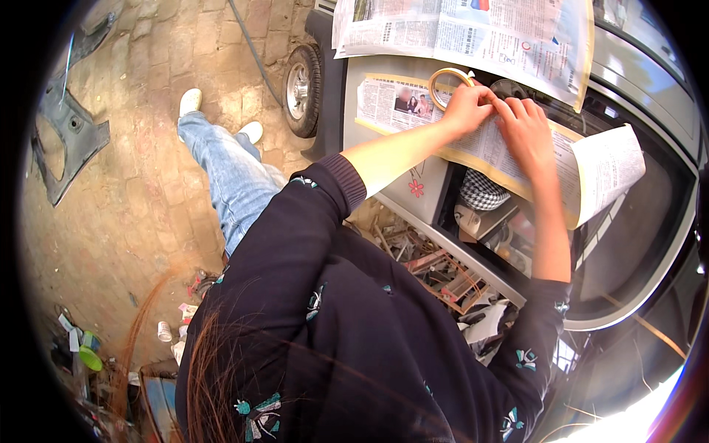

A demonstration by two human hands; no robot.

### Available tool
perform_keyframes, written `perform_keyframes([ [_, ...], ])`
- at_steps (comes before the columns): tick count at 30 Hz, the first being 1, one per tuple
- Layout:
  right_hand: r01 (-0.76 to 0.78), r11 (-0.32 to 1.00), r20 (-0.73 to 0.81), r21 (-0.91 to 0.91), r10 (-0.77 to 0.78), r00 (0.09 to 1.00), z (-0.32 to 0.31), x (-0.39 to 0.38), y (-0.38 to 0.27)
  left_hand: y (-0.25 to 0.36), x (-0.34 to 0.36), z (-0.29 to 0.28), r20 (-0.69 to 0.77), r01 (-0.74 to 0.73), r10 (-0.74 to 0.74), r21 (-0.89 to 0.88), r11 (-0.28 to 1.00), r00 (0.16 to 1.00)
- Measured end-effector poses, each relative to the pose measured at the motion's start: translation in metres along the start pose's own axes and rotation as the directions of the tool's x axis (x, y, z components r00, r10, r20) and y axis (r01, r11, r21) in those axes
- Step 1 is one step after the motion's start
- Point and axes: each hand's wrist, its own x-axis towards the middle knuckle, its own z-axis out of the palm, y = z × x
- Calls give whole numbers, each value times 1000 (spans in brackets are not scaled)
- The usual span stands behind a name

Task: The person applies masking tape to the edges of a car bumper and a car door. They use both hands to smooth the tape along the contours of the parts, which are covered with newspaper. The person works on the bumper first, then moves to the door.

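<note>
My left hand [467,112] is closed at the side of a roll of masking tape [434,87], overlapping the ring's lower right part. Close against it, my right hand [526,134] has its fingers bent and pressed together, their tips meeting the left fingertips. Anything pinched there is too small to make out. Under both hands, a long newspaper strip [380,103] edged with tan tape lies across the vehicle door [357,79] and its window. The strip's right end [610,171] curls up off the surface. A larger newspaper sheet [473,37] covers the part beyond.
A wheel [301,90] stands left of the door. Through the window a checkered cloth item [481,190] shows. Scrap pieces [461,284] lie below the door. A person's jeans-clad legs [221,166] are on the brick ground, with a dark plastic part [70,122] farther left.
</note>
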Motion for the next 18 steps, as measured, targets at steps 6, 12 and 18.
perform_keyframes([
  [6,-131,990,-17,-52,130,991,-4,-16,-13,9,1,5,40,-14,17,-63,998,999],
  [12,-360,923,-324,-139,301,897,-57,-22,-32,9,-5,-5,84,61,-59,-15,998,995],
  [18,-819,470,-731,-329,422,536,-142,-86,11,23,-5,-3,132,90,-87,-19,996,987],
])
